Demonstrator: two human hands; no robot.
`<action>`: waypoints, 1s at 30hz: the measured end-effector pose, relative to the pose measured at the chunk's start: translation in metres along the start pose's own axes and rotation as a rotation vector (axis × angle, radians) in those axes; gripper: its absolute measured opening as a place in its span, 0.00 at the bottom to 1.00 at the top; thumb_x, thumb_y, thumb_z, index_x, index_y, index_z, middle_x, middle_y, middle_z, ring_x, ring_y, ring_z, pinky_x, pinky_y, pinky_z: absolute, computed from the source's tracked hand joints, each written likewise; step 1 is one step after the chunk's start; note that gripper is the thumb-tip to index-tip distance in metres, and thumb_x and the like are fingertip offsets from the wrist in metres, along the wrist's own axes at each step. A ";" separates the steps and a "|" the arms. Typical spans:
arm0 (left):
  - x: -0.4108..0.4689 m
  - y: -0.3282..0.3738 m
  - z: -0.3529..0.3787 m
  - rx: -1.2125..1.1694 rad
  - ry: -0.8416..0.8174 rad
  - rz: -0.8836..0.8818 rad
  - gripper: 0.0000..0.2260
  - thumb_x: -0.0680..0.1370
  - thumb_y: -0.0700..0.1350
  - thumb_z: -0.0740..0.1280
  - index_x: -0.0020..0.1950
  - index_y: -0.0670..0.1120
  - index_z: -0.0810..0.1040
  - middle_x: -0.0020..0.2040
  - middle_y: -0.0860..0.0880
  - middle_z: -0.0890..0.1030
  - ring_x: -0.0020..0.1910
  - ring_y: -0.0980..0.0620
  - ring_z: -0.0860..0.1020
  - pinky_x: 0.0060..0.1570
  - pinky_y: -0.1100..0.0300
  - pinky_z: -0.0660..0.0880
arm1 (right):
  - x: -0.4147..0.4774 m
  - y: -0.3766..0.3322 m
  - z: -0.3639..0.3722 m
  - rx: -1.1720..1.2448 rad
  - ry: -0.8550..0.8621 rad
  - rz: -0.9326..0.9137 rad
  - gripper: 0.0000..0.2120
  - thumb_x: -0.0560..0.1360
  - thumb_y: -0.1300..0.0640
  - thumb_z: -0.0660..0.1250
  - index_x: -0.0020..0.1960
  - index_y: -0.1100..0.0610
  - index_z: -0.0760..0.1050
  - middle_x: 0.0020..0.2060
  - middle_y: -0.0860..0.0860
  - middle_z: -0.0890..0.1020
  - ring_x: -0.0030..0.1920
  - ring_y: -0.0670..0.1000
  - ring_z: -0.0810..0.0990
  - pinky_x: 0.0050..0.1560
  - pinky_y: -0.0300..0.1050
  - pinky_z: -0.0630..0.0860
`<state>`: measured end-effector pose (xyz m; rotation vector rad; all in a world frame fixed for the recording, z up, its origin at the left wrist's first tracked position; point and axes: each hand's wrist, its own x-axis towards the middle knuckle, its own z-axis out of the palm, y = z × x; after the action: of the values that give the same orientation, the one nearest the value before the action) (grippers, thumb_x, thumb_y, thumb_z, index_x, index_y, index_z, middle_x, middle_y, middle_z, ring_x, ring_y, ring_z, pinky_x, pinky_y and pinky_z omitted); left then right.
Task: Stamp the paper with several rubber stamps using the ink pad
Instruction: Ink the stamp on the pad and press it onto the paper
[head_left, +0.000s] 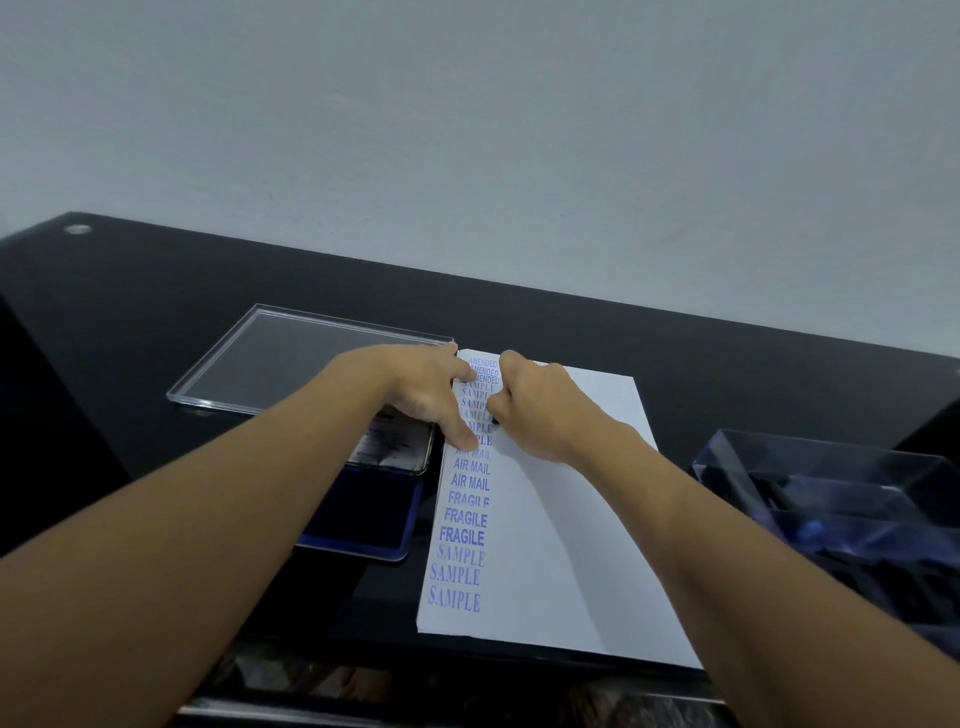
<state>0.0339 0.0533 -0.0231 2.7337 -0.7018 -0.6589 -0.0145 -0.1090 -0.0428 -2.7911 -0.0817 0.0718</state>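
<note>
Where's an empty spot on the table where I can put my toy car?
Bare spots: the right half of the paper, between the stamped column and its right edge; the table strip between paper and clear box; the table behind the paper, by the wall. Crowded: ink pad and clear lid on the left, left hand and right hand at the column's top.

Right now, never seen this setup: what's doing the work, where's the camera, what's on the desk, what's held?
No machine: a person's bare hands, filmed by one head-worn camera looking down. The left hand presses on the left edge of the paper; the right hand curls round a small dark stamp, mostly hidden. The paper on the black table carries a column of blue prints: AMENDED, SAMPLE, AIR MAIL, FRAGILE, SAMPLE. Left of it lies the open ink pad, behind that a clear plastic tray. A clear box sits at right.
</note>
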 end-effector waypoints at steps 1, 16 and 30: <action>0.000 0.000 0.000 0.001 0.000 0.000 0.45 0.71 0.59 0.76 0.81 0.51 0.57 0.81 0.51 0.53 0.78 0.48 0.58 0.74 0.53 0.58 | -0.001 0.001 0.002 0.012 0.007 0.002 0.04 0.81 0.53 0.58 0.49 0.52 0.64 0.45 0.55 0.77 0.37 0.51 0.74 0.32 0.44 0.66; -0.001 0.002 -0.001 -0.002 -0.001 0.000 0.45 0.71 0.59 0.76 0.81 0.51 0.57 0.80 0.51 0.55 0.78 0.48 0.58 0.74 0.53 0.58 | -0.005 -0.003 0.001 0.029 0.027 0.011 0.06 0.81 0.54 0.58 0.47 0.53 0.62 0.38 0.52 0.74 0.34 0.49 0.72 0.29 0.42 0.63; -0.002 0.002 -0.001 -0.001 0.003 0.008 0.45 0.72 0.58 0.76 0.82 0.50 0.57 0.80 0.49 0.55 0.77 0.47 0.59 0.73 0.54 0.59 | 0.002 -0.002 0.001 0.016 0.040 0.026 0.12 0.81 0.54 0.58 0.40 0.50 0.59 0.41 0.51 0.76 0.35 0.49 0.72 0.31 0.42 0.64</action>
<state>0.0320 0.0524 -0.0205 2.7290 -0.7117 -0.6524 -0.0124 -0.1064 -0.0435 -2.7767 -0.0345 0.0236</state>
